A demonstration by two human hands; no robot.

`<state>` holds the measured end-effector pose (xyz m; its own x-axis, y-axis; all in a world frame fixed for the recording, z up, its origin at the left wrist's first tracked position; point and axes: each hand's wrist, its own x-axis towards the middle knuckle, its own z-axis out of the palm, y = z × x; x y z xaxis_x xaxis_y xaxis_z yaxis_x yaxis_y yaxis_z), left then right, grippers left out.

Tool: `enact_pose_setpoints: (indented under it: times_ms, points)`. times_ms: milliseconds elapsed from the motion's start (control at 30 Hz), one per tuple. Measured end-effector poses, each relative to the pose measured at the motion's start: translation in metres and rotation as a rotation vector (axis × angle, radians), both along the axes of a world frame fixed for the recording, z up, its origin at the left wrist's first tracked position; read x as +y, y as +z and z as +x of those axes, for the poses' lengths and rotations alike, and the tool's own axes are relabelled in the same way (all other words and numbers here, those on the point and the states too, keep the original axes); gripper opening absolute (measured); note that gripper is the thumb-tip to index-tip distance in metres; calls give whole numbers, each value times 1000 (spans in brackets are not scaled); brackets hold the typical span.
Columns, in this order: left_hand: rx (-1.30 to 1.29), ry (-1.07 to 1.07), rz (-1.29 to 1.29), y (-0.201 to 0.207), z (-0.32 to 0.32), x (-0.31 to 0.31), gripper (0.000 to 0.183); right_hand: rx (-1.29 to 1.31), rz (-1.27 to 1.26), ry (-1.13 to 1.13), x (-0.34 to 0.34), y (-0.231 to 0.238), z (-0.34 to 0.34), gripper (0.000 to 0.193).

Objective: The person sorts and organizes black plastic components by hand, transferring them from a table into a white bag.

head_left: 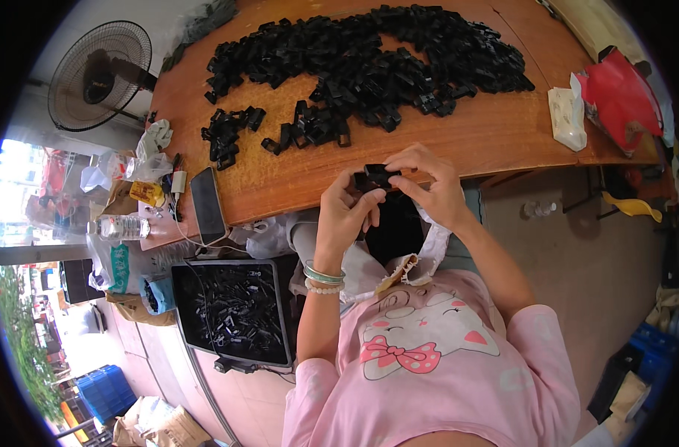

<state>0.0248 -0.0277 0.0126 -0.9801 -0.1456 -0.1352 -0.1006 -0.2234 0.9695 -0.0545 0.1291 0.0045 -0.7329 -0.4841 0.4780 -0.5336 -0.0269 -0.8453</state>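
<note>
Just over the near edge of the wooden table, my left hand (347,212) and my right hand (433,188) meet around a small black plastic part (379,175). The fingertips of both hands pinch it from either side. Whether it is one piece or two fitted together I cannot tell, as the fingers cover part of it. Beyond my hands lies a wide heap of similar black plastic parts (369,67). A smaller cluster of black parts (224,138) lies to its left.
A phone (208,205) rests at the table's left end, near a plastic bottle (120,227) and a fan (100,77). Below it stands a black tray (284,328) of small dark pieces. Tissues (566,119) and a red bag (621,97) sit at the right.
</note>
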Motion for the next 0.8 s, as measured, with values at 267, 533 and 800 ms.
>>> enact_pose_setpoints:
  times_ms: [267, 533, 800]
  points:
    - [-45, 18, -157, 0, 5, 4, 24, -109, -84, 8, -5, 0, 16, 18]
    - [-15, 137, -112, -19, -2, 7, 17, -367, -11, -2, -9, -12, 9, 16]
    - [220, 441, -1144, -38, -68, -36, 11, 342, 490, -399, -34, -42, -75, 14]
